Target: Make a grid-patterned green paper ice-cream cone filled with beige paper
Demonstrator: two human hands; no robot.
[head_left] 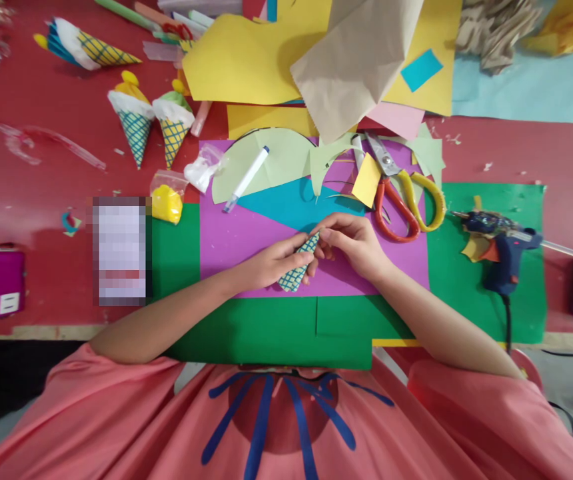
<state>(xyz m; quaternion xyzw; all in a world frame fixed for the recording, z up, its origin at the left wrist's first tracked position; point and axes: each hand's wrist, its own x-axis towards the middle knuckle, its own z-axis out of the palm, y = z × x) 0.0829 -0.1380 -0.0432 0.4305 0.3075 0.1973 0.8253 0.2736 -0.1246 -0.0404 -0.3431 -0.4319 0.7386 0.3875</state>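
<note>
Left hand (274, 260): holding the small cream paper cone with blue-green lattice lines (292, 277), thumb across its middle; covers more of it than the other hand.
Cone: between both hands, over the flat purple paper sheet (229, 250); long axis slants from wide near-left end to far-right tip.
Right hand (354, 247): thumb and fingertips narrow, apparently pinching that tip.

A red tabletop (31, 200) (its near edge (56, 332) pale) stands above grey floor (571, 383).
</note>
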